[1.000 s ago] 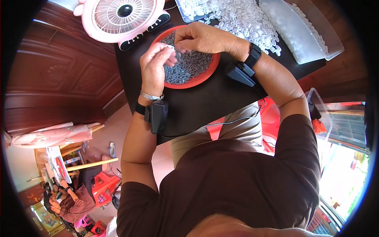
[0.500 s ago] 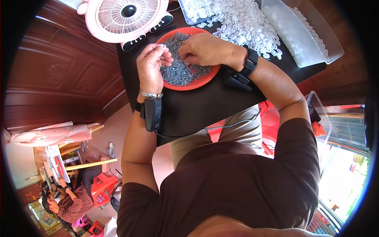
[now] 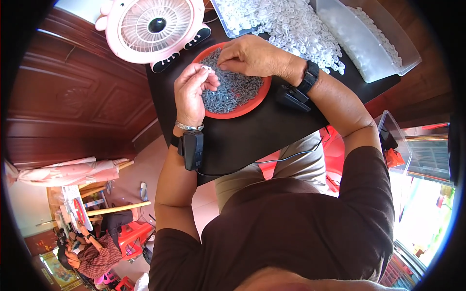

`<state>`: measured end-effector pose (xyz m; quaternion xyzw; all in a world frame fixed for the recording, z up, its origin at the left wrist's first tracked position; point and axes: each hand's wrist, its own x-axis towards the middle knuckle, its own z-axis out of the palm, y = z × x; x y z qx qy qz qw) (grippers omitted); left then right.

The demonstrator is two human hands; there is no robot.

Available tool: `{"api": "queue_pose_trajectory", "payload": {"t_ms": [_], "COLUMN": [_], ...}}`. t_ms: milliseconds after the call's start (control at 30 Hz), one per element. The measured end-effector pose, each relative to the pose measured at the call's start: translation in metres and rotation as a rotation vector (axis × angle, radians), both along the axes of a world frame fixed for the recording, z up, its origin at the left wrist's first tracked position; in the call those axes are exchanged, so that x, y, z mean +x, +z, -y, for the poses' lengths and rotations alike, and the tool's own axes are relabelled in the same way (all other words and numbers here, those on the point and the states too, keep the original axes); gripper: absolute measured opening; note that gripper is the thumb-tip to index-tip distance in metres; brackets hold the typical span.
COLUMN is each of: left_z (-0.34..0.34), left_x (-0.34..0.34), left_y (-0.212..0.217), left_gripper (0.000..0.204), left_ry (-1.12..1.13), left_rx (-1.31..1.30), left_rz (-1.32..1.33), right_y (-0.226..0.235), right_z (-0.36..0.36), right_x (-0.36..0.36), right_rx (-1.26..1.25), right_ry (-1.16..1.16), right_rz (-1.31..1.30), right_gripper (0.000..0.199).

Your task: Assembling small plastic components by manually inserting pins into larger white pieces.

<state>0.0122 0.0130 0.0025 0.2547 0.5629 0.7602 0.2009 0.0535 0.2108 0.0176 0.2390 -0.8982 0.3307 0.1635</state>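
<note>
Pinching a white piece (image 3: 207, 68) in our left hand (image 3: 188, 92), we hold the right hand (image 3: 255, 56) beside it, fingers curled; whether they pinch anything, we cannot tell. Beneath both, a red bowl (image 3: 256, 100) holds grey pieces (image 3: 238, 88).

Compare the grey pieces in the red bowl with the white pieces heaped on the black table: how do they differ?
Colour: the grey pieces are a dull grey, while the white pieces are bright white.
Shape: the grey pieces are slim and elongated; the white pieces look broader and rounded.
Place: the grey pieces lie inside the red bowl; the white pieces are heaped on the black table.
Shared: both are small and jumbled together in quantity.
</note>
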Motion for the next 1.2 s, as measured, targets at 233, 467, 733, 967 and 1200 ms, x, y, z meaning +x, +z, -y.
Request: {"api": "queue_pose_trajectory", "payload": {"t_ms": [233,467,733,967,1200], "left_z": [0.005,0.004,0.001,0.0,-0.001], "left_x": [-0.001,0.002,0.007,0.01,0.01], "left_y": [0.007,0.012,0.013,0.012,0.006], "left_gripper": [0.016,0.015,0.01,0.012,0.014], "left_ry": [0.052,0.04,-0.039,-0.047,0.013], "left_rx": [-0.024,-0.162,-0.264,-0.155,-0.126], "left_rz": [-0.084,-0.227,-0.649,-0.445,-0.39], "right_y": [0.005,0.013,0.015,0.014,0.014], "right_z": [0.002,0.005,0.005,0.005,0.011], "right_x": [0.002,0.005,0.007,0.007,0.008], "right_rx": [-0.2,-0.159,-0.156,-0.222,-0.243], "right_ry": [0.076,0.048,0.165,0.11,0.06], "right_rz": [0.073,0.185,0.401,0.325,0.251], "right_gripper": [0.011,0.014,0.015,0.013,0.014]}}
